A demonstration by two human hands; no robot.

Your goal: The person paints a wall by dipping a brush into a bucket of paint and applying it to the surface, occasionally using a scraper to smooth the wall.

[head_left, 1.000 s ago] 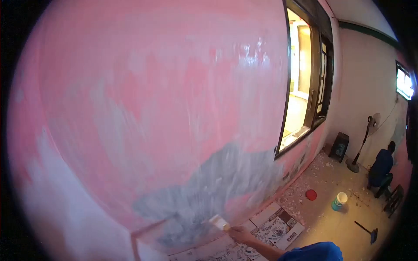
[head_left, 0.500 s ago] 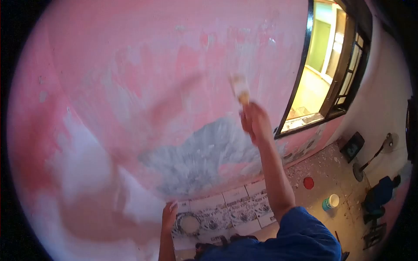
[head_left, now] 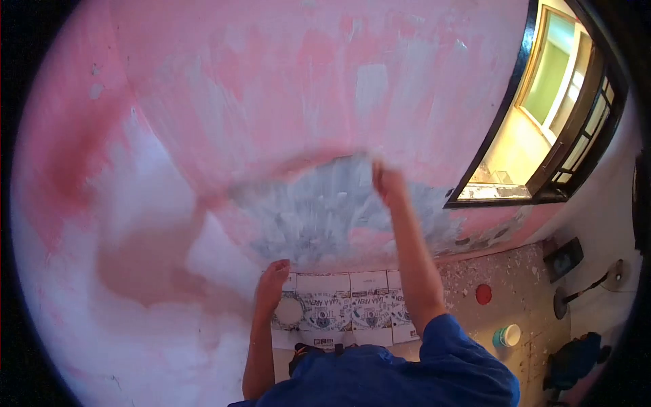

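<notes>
My right hand (head_left: 389,184) is closed round a paintbrush (head_left: 372,161), whose head is blurred against the pink wall (head_left: 271,122), at the top edge of a grey-white patch (head_left: 319,210). Pale brush strokes mark the wall above. My left hand (head_left: 273,277) is low at the left with its fingers curled; what they hold, if anything, is hidden. Just below and right of it shows a round container (head_left: 289,311) with pale contents, over printed white cardboard (head_left: 325,311) along the foot of the wall.
A dark-framed window (head_left: 498,142) opens at the right. On the floor are a red round object (head_left: 483,294), a white-and-teal bucket (head_left: 507,336), a dark board (head_left: 564,260) and a stand fan (head_left: 561,302). Another person (head_left: 573,359) in blue is low at the lower right.
My right hand has come down the wall with the brush, from the pink area to the top of the grey patch. The view has shifted, and the window appears further right.
</notes>
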